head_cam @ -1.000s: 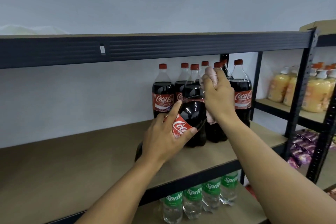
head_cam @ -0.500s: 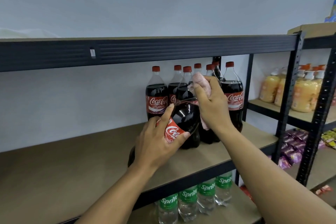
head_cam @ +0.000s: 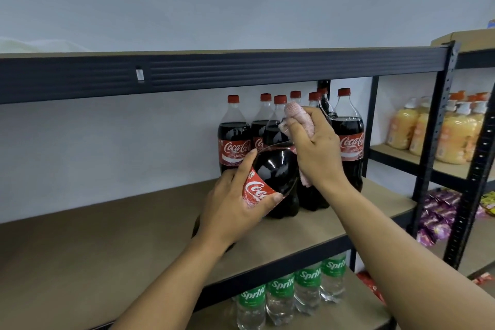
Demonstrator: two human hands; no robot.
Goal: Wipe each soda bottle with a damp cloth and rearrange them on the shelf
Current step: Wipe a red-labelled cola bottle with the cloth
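Note:
My left hand (head_cam: 233, 206) grips a large cola bottle (head_cam: 276, 169) around its red label and holds it tilted, neck pointing up and to the right, over the brown shelf board (head_cam: 112, 244). My right hand (head_cam: 316, 153) is closed on a pink cloth (head_cam: 298, 115) wrapped over that bottle's neck, which hides the cap. Behind them several more cola bottles with red caps stand upright, among them one at the left (head_cam: 234, 134) and one at the right (head_cam: 348, 139).
A dark metal beam (head_cam: 214, 72) of the upper shelf runs overhead. Sprite bottles (head_cam: 281, 295) stand on the shelf below. To the right, past the black upright (head_cam: 434, 142), are orange pump bottles (head_cam: 452, 134) and purple packets (head_cam: 436, 220).
My right hand with the cloth has slid slightly down and left along the tilted bottle's neck. My left hand keeps its grip. The view has shifted a little.

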